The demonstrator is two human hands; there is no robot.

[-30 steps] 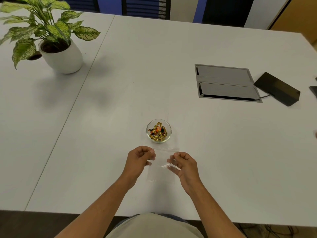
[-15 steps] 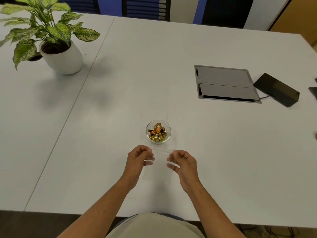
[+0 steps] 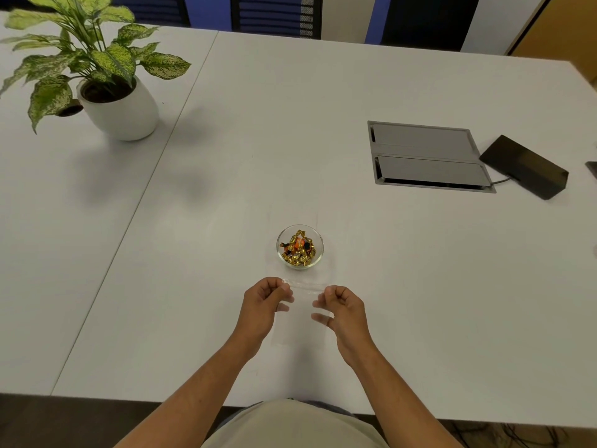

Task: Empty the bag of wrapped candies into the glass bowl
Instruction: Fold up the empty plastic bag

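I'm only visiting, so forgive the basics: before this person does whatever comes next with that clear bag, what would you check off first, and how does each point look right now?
1. Candies in the bowl: ok, a gold-wrapped heap sits inside.
2. Bag empty: ok, it looks clear and flat, nothing visible inside.
3. Both hands hold the bag: ok, left hand and right hand pinch its top corners.
4. Stray candies on the table: ok, none visible around the bowl.
5. Bowl upright and clear of the hands: ok, it stands just beyond the bag.
6. Bag sealed or open: cannot tell, the top edge is too faint.
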